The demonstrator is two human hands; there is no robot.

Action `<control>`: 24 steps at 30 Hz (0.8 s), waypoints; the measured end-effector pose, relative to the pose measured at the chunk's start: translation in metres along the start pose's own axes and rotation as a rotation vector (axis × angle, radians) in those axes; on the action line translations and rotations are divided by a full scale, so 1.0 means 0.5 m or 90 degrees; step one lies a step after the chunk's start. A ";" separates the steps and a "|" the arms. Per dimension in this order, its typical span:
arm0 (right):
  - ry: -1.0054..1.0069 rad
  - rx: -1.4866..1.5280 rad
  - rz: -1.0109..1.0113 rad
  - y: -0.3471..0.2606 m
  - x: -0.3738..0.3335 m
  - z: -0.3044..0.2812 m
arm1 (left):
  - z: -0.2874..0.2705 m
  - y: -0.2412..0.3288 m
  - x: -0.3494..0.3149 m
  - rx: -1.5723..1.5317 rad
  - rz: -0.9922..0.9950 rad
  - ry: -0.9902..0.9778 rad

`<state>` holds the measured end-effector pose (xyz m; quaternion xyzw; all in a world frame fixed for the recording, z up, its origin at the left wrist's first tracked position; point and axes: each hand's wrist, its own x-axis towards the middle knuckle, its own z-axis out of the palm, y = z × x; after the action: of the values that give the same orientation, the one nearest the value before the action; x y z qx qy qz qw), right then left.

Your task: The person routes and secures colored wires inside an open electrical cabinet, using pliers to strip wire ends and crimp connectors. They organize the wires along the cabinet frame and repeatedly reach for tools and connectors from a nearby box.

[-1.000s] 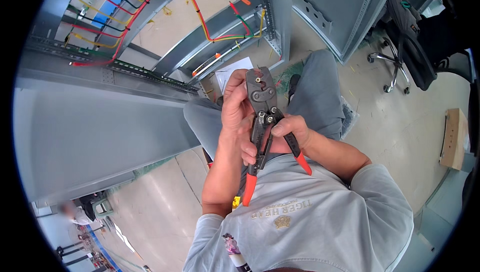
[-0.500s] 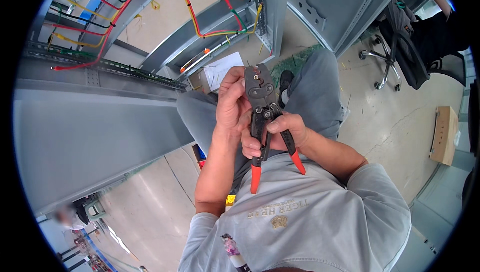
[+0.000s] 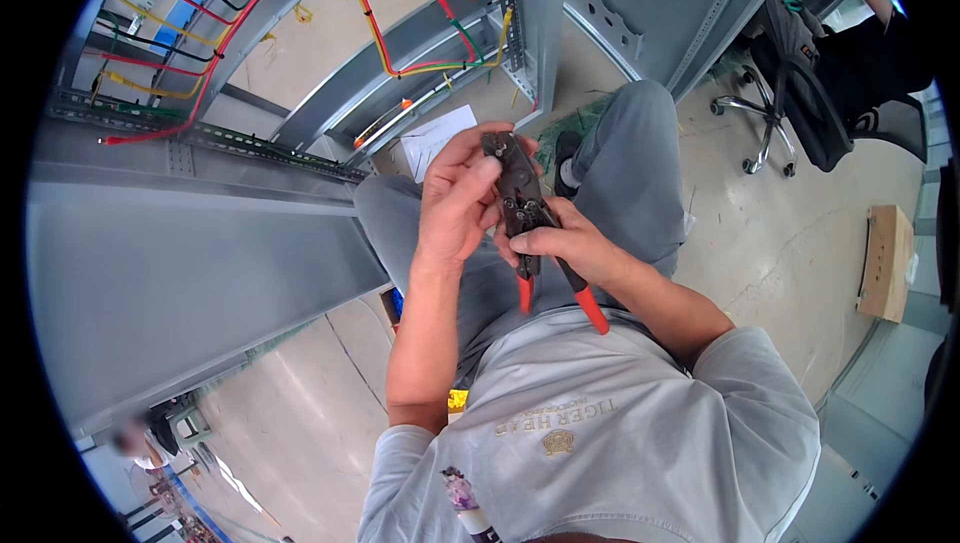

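Right in front of the grey shirt [image 3: 565, 393] there's a black crimping tool [image 3: 523, 211] with red-tipped handles [image 3: 592, 313], and both hands are on it. The right hand [image 3: 572, 243] has its fingers curled round the handles with the thumb laid across, so that grip is wrapped on; the handles themselves stand a bit apart. The left hand [image 3: 455, 205] is up at the head [image 3: 515, 173], the end farther from the shirt, fingers behind it and thumb by its left edge. Honestly can't tell if it's pinching the head itself or some small piece there.

What could go wrong, imo: a nipped fingertip, if the right hand squeezed with the left fingers that near the jaws. The head could also twist if the handles got uneven pressure.

As for direction, the head points away from the shirt and slightly left, handles back toward it, long axis mostly fore-and-aft.
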<state>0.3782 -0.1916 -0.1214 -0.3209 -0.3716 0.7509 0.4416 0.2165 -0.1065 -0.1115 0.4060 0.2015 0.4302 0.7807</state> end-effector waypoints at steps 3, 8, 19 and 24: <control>0.054 -0.049 -0.003 0.000 -0.002 -0.004 | -0.015 -0.010 0.009 0.012 -0.021 -0.002; 0.075 -0.094 0.006 0.017 0.004 -0.038 | -0.030 -0.041 0.025 -0.045 -0.041 0.000; 0.168 -0.218 -0.025 0.024 0.011 -0.124 | -0.031 -0.085 0.110 -0.026 -0.053 0.035; 0.283 -0.444 -0.105 -0.079 0.050 -0.186 | -0.060 -0.105 0.280 0.414 0.185 0.183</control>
<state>0.4601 -0.1303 -0.1403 -0.5747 -0.5236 0.4545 0.4347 0.2998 0.0084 -0.1666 0.5922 0.3750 0.5027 0.5059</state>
